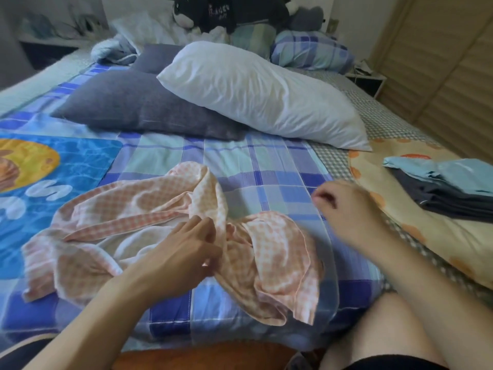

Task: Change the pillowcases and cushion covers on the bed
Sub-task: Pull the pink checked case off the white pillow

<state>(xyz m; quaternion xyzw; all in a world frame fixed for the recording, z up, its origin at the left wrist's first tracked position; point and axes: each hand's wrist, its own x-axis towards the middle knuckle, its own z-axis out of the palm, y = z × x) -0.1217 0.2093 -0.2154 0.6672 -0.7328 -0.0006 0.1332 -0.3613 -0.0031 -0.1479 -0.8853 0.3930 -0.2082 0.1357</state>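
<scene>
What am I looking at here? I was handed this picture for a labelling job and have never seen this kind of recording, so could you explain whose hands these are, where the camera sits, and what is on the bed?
There is no machine here. A person wears one wide-angle camera on their head, looking forward and down, so the two bare arms coming in from the bottom are their own.

The left hand pinches a crumpled pink checked pillowcase that lies on the blue plaid sheet. The right hand hovers above the sheet with fingers curled and holds nothing; it is a little blurred.

Further up the bed lie a bare white pillow, leaning partly on a grey cushion. On the right, a stack of folded fabric, light blue over dark, rests on a cream cushion with orange dots. At the head of the bed sit a plaid pillow and a dark plush toy.
</scene>
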